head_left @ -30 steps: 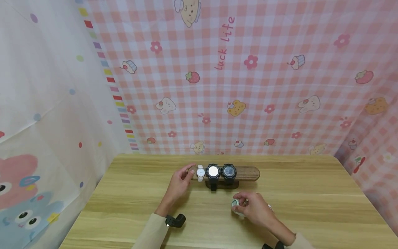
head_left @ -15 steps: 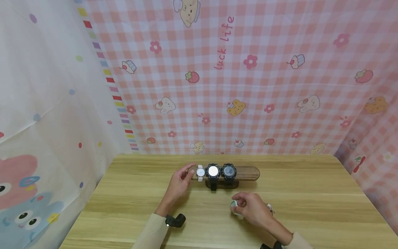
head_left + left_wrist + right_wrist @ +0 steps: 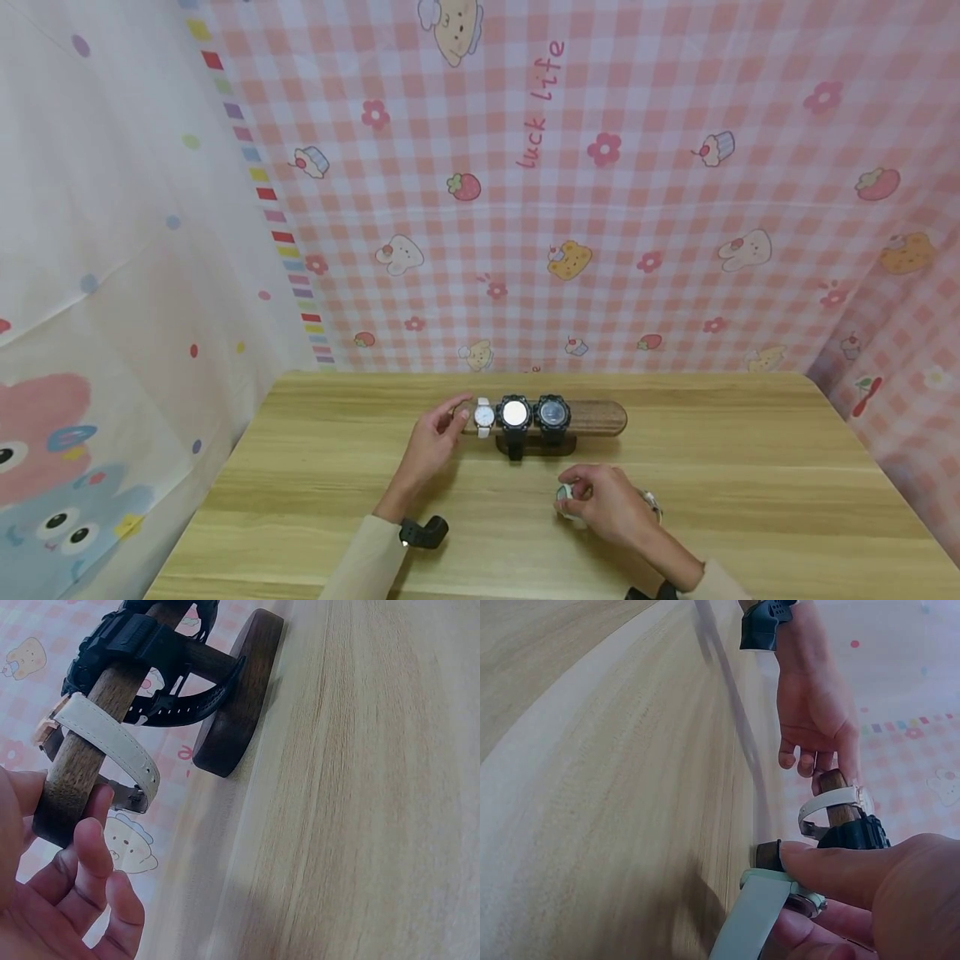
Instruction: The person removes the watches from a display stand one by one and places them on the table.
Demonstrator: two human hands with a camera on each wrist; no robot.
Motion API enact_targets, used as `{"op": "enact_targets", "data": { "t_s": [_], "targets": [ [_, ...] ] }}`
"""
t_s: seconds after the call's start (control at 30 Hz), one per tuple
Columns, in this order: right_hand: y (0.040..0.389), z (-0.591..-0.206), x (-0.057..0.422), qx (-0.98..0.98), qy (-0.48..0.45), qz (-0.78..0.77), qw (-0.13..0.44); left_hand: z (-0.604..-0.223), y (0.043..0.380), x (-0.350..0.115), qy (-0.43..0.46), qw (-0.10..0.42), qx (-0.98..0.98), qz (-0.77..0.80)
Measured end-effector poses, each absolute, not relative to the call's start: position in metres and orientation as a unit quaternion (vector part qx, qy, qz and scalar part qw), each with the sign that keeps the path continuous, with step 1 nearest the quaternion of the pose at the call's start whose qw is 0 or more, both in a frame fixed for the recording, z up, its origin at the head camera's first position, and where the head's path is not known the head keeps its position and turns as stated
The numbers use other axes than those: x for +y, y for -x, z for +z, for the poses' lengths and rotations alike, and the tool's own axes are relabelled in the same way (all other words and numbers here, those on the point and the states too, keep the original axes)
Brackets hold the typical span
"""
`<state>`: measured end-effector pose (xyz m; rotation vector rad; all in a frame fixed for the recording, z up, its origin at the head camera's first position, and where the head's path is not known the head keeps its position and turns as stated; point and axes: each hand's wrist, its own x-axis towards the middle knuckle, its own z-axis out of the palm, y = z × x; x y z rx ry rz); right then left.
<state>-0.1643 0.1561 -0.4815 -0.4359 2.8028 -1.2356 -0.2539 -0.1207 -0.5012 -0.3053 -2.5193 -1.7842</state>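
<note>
My left hand (image 3: pixel 431 437) grips the left end of a brown wooden watch stand (image 3: pixel 600 418), thumb and fingers around the bar in the left wrist view. On that bar hang a white-strapped watch (image 3: pixel 483 414), nearest my left fingers, a black watch with a bright dial (image 3: pixel 514 412) and a black watch with a dark dial (image 3: pixel 552 412). In front of the stand, my right hand (image 3: pixel 611 504) pinches a pale mint watch (image 3: pixel 754 911) between thumb and fingers, its strap hanging down in the right wrist view. Part of this watch is hidden by the hand.
A silvery, pale piece (image 3: pixel 651 502) shows beside my right wrist; whether it belongs to the held watch I cannot tell. The stand's dark base (image 3: pixel 240 697) rests on the wooden table (image 3: pixel 750 467). A pink checked cloth (image 3: pixel 645 317) hangs behind the table.
My right hand has shifted slightly left with the mint watch, and more of the silvery piece beside the wrist shows. My left hand and the stand have stayed put.
</note>
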Motion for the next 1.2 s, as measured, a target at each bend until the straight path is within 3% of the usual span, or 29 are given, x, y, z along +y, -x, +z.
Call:
{"op": "enact_targets", "data": {
  "t_s": [0.4,0.8,1.2],
  "targets": [
    [0.163,-0.484,0.155,0.904,0.144,-0.401,0.025,-0.498,0.252,-0.118,0.086,0.021,-0.814,-0.575],
    [0.165,-0.492,0.155,0.902,0.147,-0.404,0.026,-0.46,0.23,-0.113,0.097,0.021,-0.816,-0.57],
    [0.165,-0.495,0.153,0.907,0.161,-0.388,0.018,-0.497,0.252,-0.116,0.077,0.035,-0.816,-0.571]
  ]
}}
